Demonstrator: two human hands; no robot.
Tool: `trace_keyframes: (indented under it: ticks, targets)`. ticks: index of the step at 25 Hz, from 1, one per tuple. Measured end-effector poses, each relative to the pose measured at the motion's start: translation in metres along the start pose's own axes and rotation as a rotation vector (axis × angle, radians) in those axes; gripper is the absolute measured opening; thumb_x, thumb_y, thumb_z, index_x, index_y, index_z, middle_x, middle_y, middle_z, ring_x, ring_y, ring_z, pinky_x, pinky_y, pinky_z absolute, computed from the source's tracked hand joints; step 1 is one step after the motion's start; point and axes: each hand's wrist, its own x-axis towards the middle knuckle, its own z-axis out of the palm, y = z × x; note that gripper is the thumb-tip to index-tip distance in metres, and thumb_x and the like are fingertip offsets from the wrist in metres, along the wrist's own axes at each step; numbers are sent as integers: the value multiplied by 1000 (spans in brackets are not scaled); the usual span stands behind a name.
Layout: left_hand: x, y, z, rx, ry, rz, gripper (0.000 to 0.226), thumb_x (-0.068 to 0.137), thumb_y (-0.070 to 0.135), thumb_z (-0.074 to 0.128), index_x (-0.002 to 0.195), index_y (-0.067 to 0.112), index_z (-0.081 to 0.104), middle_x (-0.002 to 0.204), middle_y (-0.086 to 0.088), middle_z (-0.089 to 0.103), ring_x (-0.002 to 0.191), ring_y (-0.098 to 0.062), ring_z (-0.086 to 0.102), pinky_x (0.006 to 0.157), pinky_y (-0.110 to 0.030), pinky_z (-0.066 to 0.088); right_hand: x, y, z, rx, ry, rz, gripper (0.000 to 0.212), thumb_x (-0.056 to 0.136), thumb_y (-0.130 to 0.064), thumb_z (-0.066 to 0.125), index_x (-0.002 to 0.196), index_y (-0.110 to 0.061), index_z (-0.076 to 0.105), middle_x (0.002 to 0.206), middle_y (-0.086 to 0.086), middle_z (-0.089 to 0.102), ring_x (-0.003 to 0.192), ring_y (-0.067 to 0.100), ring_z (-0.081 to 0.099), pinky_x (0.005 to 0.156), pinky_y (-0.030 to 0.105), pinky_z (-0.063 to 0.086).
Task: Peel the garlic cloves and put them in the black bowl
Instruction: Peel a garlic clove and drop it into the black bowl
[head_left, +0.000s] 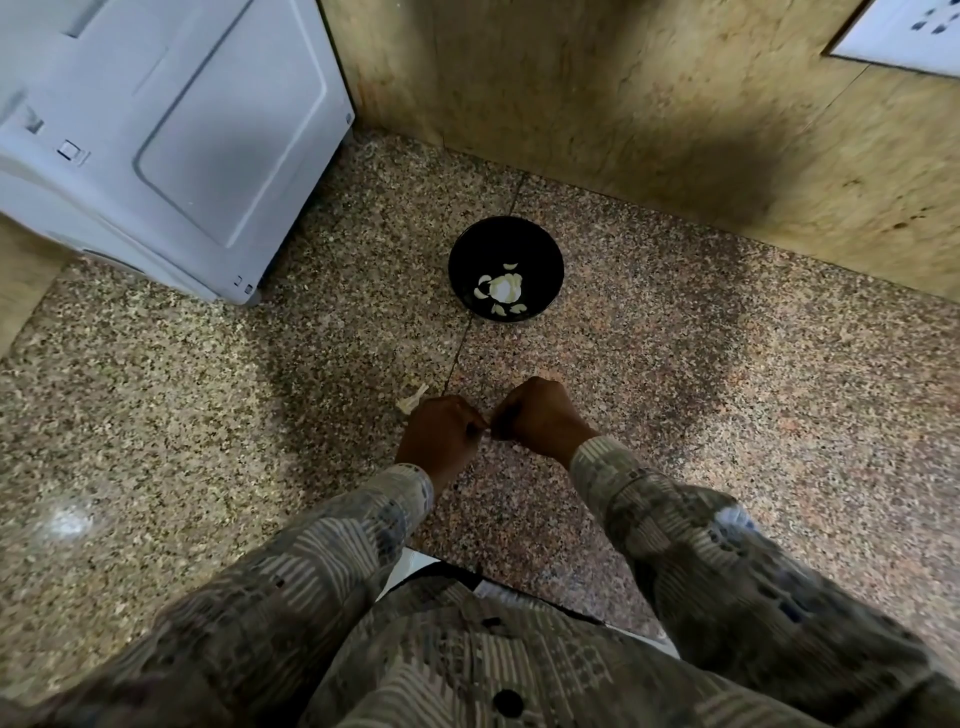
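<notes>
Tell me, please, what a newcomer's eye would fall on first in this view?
The black bowl stands out at the middle of the speckled counter, with pale garlic pieces lying in it. In front of it, the left hand and right hand meet with fingers curled, pinching a small piece that is mostly hidden. A large white appliance fills the upper left.

Home kitchen, granite counter (675, 374), white appliance (182, 130)

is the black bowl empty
No, the black bowl holds several pale garlic pieces on its bottom.
</notes>
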Motion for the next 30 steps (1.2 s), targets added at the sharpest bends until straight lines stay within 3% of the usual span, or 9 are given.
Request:
trace_keyframes:
  ticks: [3,5,8,12,18,21,24,27,30]
  targets:
    - [2,1,-1,1,-22,-10,9,82,11,75,81,15,83,90,-4,78,80,-22,72,79,-29,54,0,-1,-3,-51,13,8,12,83,-25,77,73,-19,80,80,-2,77,79,14,72,63,22,52]
    - [3,0,1,12,-4,10,9,79,9,78,78,16,83,88,-3,78,80,-22,73,79,-30,56,4,0,-2,-92,-17,-40,13,85,-30,77,79,-20,82,88,-1,78,81,15,71,66,24,53]
    - [2,1,-1,33,-27,0,5,79,14,81,78,19,82,88,-1,78,82,-21,73,80,-27,51,6,-1,1,-134,10,19,25,83,-34,73,66,-16,71,82,3,75,71,15,65,52,22,44]
    - [3,2,-3,37,-34,-5,9,80,9,78,78,18,82,90,-1,77,84,-20,72,85,-28,51,6,2,1,-8,6,26,7,79,-22,77,75,-18,79,85,4,77,82,16,73,75,32,62]
    - [5,2,-6,-5,-67,-35,7,81,17,78,81,21,83,89,3,79,84,-18,73,82,-30,55,-5,3,3,45,34,-10,10,86,-25,73,85,-21,82,86,1,78,77,15,73,74,34,63]
    - [-4,4,-12,-229,-41,-157,5,83,26,80,85,22,83,79,6,77,73,-9,69,69,-24,53,-23,4,7,447,129,83,10,90,-18,73,85,-22,81,80,-1,77,72,17,72,69,32,61]
    - [-17,27,-16,-899,-1,-505,9,92,9,71,87,8,78,77,-5,74,70,-17,69,63,-26,58,-49,-1,5,917,133,135,7,92,-5,73,94,-8,79,80,7,76,68,17,69,65,30,60]
    - [-25,43,-28,-1513,-110,-813,17,101,1,53,106,-4,68,87,-13,71,72,-21,70,63,-31,61,-64,4,0,658,328,-228,9,92,-6,74,98,-9,79,84,-5,74,75,-2,66,71,18,55]
    - [-36,59,-39,-1664,-141,-895,25,104,3,44,99,-2,68,77,-12,71,63,-18,69,59,-27,60,-67,14,-8,378,427,-626,13,90,-4,76,98,-13,80,93,-5,74,86,0,67,78,13,51]
